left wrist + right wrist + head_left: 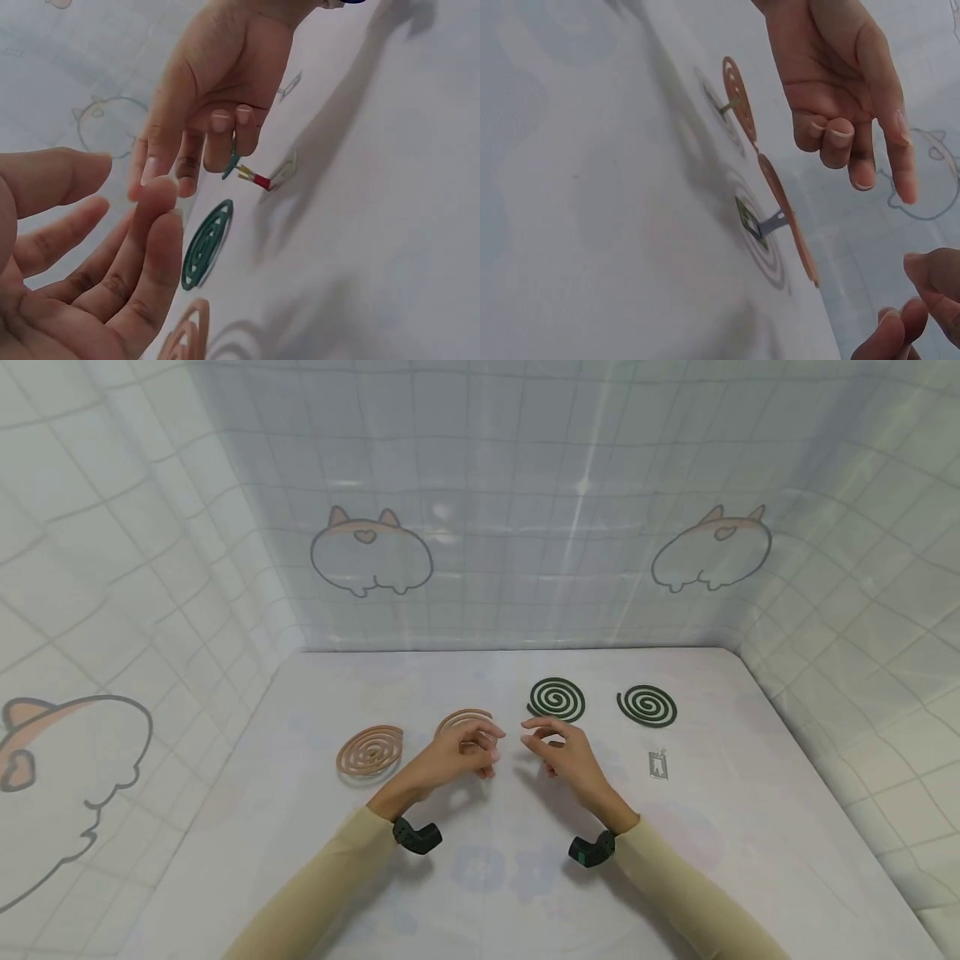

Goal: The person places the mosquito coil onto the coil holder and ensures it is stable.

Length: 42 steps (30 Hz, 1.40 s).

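My left hand (463, 748) and right hand (567, 753) hover over the table, facing each other with a small gap between their fingertips. Fingers on both are loosely bent, and nothing shows between them. Partly behind the left hand is a brown mosquito coil (454, 718); the right wrist view shows this coil (789, 214) raised on a small metal stand (774, 223). To the left, another brown mosquito coil (371, 751) is also propped above the table. Just beyond the right hand lies a green mosquito coil (556, 700).
A second green mosquito coil (647, 706) lies farther right. In front of it is a small metal coil stand (657, 765), a flat frame with a tab sticking up. Tile-patterned curtains (517, 527) enclose the white table (480, 910) at the back and both sides.
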Tool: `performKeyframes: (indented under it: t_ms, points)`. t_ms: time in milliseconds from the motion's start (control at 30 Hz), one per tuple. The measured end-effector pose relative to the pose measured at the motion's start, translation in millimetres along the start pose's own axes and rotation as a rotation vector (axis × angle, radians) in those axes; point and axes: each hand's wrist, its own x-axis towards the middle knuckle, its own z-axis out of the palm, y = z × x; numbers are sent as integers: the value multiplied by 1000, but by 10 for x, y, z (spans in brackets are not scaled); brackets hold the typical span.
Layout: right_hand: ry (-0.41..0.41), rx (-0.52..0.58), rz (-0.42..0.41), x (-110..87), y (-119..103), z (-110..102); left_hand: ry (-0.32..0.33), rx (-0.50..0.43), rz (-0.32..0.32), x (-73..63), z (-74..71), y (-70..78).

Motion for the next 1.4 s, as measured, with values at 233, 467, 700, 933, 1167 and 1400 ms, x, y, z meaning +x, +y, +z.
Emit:
performKeyframes:
  t_ms: [233,467,700,933,1167,1400]
  points:
    - [38,18,17,-4,-47,-112,96,25,32,141,31,64]
    - [55,9,-19,-8,-53,-219,137,58,-38,236,57,139]
    - [70,25,-5,2,-22,-316,181,120,-31,342,83,176]
    - [102,10,12,-82,-176,-400,180,75,65,466,152,233]
    - [141,5,9,-121,-286,-484,232,55,70,600,189,211]
    - [176,19,58,54,17,-628,268,26,68,735,242,208]
